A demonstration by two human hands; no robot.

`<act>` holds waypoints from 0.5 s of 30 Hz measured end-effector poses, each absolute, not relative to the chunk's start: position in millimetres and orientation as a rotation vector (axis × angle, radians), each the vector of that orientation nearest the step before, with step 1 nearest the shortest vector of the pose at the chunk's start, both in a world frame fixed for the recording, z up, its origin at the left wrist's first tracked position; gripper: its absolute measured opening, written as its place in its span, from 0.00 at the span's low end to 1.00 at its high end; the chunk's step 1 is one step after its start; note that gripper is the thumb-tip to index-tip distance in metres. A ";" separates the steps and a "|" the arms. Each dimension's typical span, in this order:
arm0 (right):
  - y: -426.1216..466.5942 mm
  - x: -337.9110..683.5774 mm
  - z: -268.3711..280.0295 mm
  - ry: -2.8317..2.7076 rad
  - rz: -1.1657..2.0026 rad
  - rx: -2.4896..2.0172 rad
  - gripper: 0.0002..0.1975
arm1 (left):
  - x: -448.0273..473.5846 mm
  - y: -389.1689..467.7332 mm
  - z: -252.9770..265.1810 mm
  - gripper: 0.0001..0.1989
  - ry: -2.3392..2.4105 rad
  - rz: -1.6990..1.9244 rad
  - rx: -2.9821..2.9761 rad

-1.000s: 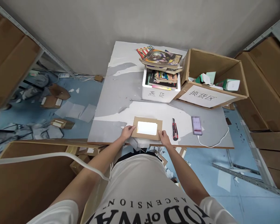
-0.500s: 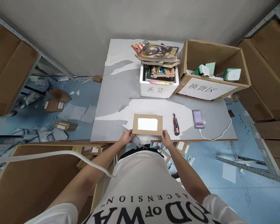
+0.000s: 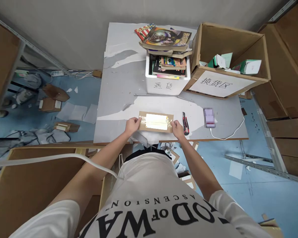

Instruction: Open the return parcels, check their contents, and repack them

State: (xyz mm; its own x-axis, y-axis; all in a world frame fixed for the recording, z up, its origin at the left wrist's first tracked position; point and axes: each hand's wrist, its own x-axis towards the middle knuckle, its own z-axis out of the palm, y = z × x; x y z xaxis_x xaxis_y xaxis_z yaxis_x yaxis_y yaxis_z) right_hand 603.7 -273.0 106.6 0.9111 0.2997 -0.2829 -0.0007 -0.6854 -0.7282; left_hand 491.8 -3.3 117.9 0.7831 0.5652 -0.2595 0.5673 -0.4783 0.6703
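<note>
A small flat cardboard box (image 3: 142, 127) with a white label on its top face is held between my two hands at the table's front edge. My left hand (image 3: 133, 125) is closed on its left end, and my right hand (image 3: 177, 128) pinches its right end. Clear tape shines across the box and label. Just right of my right hand lies a red and black box cutter (image 3: 185, 123). Farther right, a phone (image 3: 209, 117) with a blurred screen rests on the table, a white cable plugged into it.
A white bin (image 3: 164, 86) piled with books and magazines stands at the table's back. Beside it, a large cardboard box (image 3: 220, 81) holds green-and-white cartons. An open carton (image 3: 34, 185) sits lower left, with a white cable (image 3: 64, 156) crossing over it. Boxes and paper litter the floor.
The cardboard box has tilted so its top catches the light, and tape on it now shines. Both hands have shifted upward along its ends. The whole view has moved slightly.
</note>
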 end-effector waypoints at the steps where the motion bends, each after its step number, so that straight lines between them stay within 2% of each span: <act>1: -270.3 604.9 105.0 -0.195 0.500 -2.304 0.19 | 496.7 -0.5 114.3 0.23 0.867 -0.029 2.156; 8: -264.3 620.7 91.0 -0.122 0.541 -2.259 0.21 | 513.2 12.3 96.8 0.22 0.963 -0.112 1.825; 15: -296.7 604.7 61.3 -0.004 0.604 -1.879 0.26 | 488.8 18.8 78.7 0.20 0.863 -0.076 1.434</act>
